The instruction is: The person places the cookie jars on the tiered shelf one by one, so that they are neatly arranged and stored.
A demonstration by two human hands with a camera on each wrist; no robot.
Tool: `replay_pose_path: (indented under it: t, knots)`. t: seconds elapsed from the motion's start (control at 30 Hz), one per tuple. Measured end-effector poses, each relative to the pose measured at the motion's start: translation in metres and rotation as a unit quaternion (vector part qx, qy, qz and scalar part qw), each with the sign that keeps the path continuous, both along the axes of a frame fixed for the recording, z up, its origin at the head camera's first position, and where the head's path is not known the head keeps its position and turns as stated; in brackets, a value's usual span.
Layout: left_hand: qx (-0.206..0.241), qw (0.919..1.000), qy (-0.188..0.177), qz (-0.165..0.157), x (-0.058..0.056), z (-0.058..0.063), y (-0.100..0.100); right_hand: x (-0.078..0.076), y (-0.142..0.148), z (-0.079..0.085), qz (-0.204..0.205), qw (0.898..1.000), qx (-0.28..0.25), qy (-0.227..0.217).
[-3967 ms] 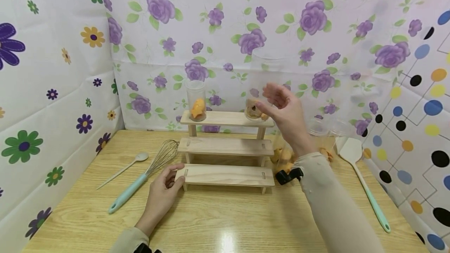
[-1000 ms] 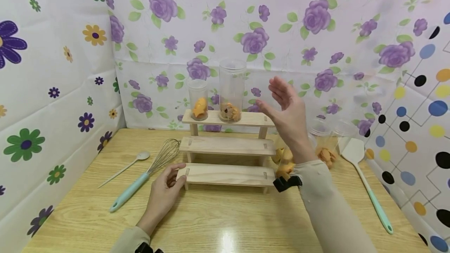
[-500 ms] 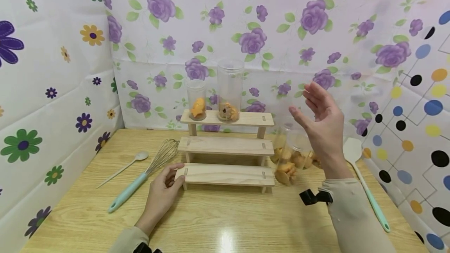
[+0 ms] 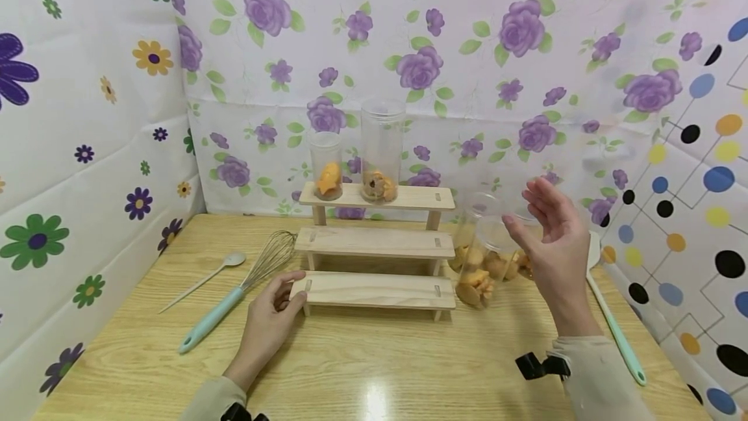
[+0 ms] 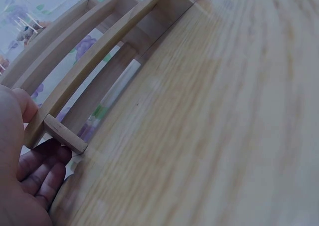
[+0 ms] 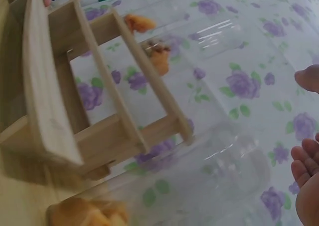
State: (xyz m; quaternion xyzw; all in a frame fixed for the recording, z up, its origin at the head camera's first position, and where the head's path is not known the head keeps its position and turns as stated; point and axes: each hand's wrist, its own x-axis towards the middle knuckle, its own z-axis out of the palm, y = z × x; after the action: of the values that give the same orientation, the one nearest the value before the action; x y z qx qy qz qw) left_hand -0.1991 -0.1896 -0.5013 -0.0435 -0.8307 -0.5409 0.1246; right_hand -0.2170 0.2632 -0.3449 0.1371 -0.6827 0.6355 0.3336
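Observation:
A three-tier wooden display stand (image 4: pixel 380 290) stands on the table. My left hand (image 4: pixel 270 317) grips the left end of its lowest shelf; in the left wrist view the thumb lies on the shelf's edge and the fingers curl beneath. On the top shelf stand a short clear jar (image 4: pixel 326 148) holding an orange piece and a taller clear jar (image 4: pixel 382 141) with brown and orange snack pieces. My right hand (image 4: pixel 555 252) holds nothing, thumb and fingers spread apart, raised over the clear jars right of the stand. A front jar (image 4: pixel 478 281) there contains orange-brown snacks.
Left of the stand lie a balloon whisk (image 4: pixel 219 314) with a pale blue handle and a white spoon (image 4: pixel 201 284). A white spatula (image 4: pixel 616 327) with a mint handle lies at the far right, partly behind my right hand. Patterned cloths (image 4: pixel 374 38) enclose the table.
The taller jar has shifted left along the top shelf, beside the short one. My right hand has withdrawn from it, moving right and down toward the other jars. My left hand stays put.

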Motion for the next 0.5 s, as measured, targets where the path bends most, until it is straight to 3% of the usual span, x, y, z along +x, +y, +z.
replay_pose_path:
  t: [0.2,0.5]
  knots:
    - [0.0,1.0,0.0,-0.001,0.0,0.0,0.0,0.007,0.008,-0.029,0.005,0.999,-0.033,-0.016]
    - [-0.001,1.0,0.0,-0.002,0.0,0.0,-0.001,0.011,0.016,-0.074,-0.007,0.998,-0.03,-0.061]
